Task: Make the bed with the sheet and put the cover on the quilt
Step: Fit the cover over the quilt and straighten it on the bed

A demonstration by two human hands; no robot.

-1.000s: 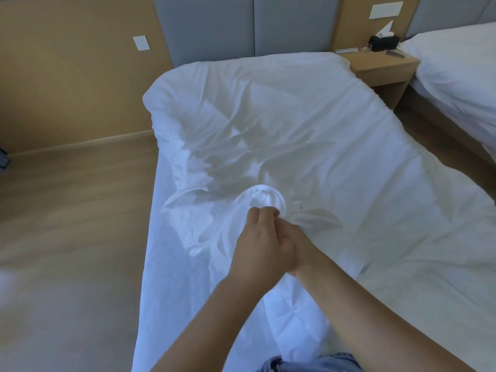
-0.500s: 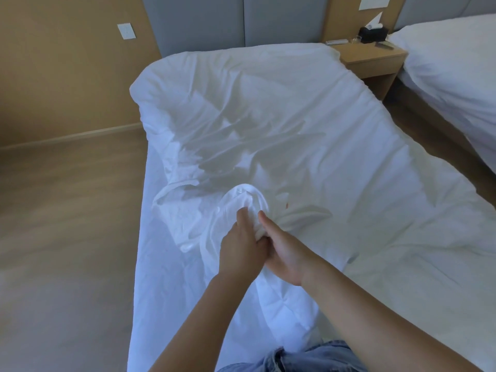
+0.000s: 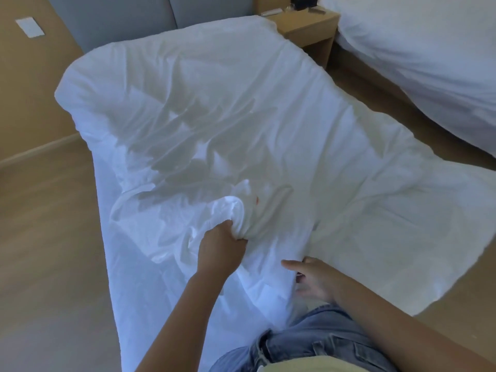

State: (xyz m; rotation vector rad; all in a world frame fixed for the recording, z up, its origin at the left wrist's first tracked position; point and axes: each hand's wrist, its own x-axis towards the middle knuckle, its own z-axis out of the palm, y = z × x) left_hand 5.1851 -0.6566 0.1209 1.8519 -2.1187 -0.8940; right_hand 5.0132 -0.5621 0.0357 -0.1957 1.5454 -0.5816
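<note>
Open floor (image 3: 48, 237) flanks the left edge of the bed (image 3: 126, 304), leaving room to step. The sheet (image 3: 107, 189) hangs down that edge and appears laid. The quilt (image 3: 214, 103) lies spread but creased across the top; its cover (image 3: 233, 210) seems on yet unsmoothed. Your left hand (image 3: 220, 251) clenches a bunched fold of cover near the foot edge. Your right hand (image 3: 314, 277) meets the foot hem, but its grip cannot be told. A narrow aisle separates the second bed (image 3: 416, 63).

No legible text, label, brand or number on anything visible
</note>
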